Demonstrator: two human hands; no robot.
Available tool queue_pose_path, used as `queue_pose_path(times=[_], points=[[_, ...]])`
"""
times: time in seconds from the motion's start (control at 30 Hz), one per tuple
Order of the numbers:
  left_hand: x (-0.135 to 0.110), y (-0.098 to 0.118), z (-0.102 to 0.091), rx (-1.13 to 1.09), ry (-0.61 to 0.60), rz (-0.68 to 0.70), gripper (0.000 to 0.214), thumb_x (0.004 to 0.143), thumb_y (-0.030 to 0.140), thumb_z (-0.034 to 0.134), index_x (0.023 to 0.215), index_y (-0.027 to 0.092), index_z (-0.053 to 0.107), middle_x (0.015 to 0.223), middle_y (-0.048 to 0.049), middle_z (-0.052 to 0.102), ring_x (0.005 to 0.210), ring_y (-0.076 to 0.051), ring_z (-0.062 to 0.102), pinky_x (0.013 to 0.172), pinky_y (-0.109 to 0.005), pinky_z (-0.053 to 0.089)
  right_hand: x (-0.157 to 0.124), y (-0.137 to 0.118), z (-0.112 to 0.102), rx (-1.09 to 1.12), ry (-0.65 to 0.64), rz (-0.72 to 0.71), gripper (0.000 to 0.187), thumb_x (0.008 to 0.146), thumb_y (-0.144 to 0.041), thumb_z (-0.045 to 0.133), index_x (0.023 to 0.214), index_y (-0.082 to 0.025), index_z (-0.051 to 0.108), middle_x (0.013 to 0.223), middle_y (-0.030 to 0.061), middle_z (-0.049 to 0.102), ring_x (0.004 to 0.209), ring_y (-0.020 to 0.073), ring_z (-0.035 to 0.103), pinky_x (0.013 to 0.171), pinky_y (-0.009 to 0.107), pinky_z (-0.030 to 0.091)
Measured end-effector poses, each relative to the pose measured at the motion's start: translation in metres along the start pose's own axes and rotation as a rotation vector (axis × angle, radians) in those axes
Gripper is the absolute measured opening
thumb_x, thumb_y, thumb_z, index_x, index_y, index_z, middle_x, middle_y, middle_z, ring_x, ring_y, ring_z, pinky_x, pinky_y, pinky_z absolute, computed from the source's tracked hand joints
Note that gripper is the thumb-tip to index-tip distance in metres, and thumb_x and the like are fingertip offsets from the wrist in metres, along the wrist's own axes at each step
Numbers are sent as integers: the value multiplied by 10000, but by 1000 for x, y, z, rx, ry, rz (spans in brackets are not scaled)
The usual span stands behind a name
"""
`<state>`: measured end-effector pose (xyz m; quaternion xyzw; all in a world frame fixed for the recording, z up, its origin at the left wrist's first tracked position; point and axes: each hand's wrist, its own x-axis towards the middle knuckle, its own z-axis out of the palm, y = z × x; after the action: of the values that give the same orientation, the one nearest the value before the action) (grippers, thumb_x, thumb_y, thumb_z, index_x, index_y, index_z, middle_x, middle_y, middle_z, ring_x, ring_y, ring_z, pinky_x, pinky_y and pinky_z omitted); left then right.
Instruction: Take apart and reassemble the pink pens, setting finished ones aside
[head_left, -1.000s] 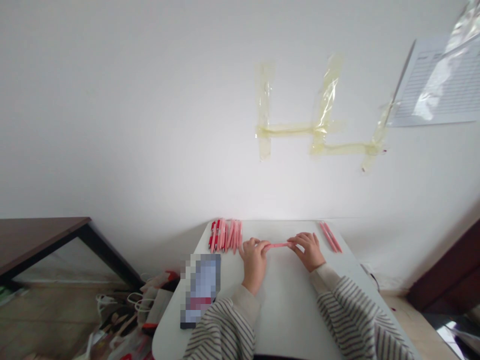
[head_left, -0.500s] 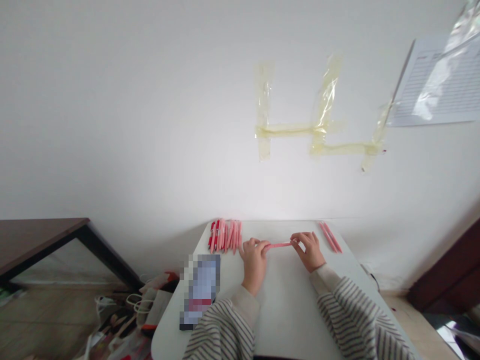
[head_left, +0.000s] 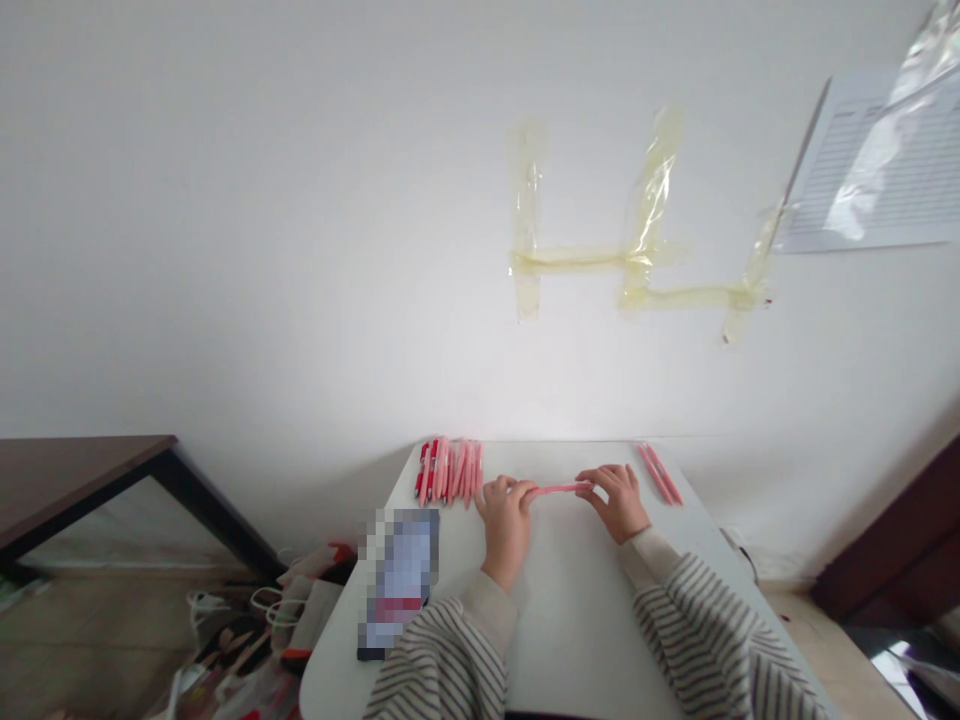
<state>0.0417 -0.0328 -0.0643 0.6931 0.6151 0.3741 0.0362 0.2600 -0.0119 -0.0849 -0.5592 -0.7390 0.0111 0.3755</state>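
I hold a pink pen (head_left: 559, 489) level between both hands above a small white table (head_left: 570, 610). My left hand (head_left: 506, 525) is closed round its left end. The fingertips of my right hand (head_left: 619, 500) pinch its right end. A row of several pink and red pens (head_left: 450, 468) lies at the table's far left, just beyond my left hand. Two pink pens (head_left: 660, 472) lie side by side at the far right, beside my right hand.
A phone (head_left: 401, 580), its screen blurred, lies on the table's left edge. A dark wooden table (head_left: 82, 480) stands to the left. Bags and cords (head_left: 255, 630) clutter the floor below. Tape strips (head_left: 637, 265) and a paper sheet (head_left: 877, 165) stick to the white wall.
The fingers of my right hand have shifted slightly on the pen's right end. The pen and my left hand stay where they were.
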Motion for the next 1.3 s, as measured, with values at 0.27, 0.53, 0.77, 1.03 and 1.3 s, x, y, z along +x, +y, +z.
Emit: queue_pose_path(times=[0.27,0.53,0.77,1.03,1.3], points=[[1,1,-1,-31,6,1,188,956,315,595,980,331,780,992,-39,650,995,-222,525,934,-402,347,0,1,2,-39,11,3,234,972,-456,531,1019,-323,718,981,45,751,1096,286,584,1130,669,257],[2,2,-2,-27,-6,22,208,970,322,570,968,331,778,981,-42,643,976,-217,520,924,-400,351,1,11,5,-23,-22,0,319,983,-544,495,966,-326,729,967,51,724,1095,291,564,1123,650,265],[2,1,-3,-11,13,54,193,960,304,590,965,341,780,962,-39,627,978,-217,514,939,-405,354,2,16,11,-50,-18,-21,346,1004,-502,464,881,-308,723,936,45,707,1089,278,554,1059,565,351],[1,2,-1,-21,10,51,167,948,296,615,993,342,769,1001,-34,633,1018,-220,526,969,-420,352,1,11,5,3,-24,-2,312,983,-534,493,1031,-331,725,1008,49,727,1089,287,559,1077,584,322],[1,3,-1,-45,-10,15,185,962,306,590,997,339,769,986,-33,636,1012,-221,526,957,-406,351,0,2,0,43,7,-12,177,938,-457,600,979,-315,697,957,35,742,1085,300,578,1132,648,239]])
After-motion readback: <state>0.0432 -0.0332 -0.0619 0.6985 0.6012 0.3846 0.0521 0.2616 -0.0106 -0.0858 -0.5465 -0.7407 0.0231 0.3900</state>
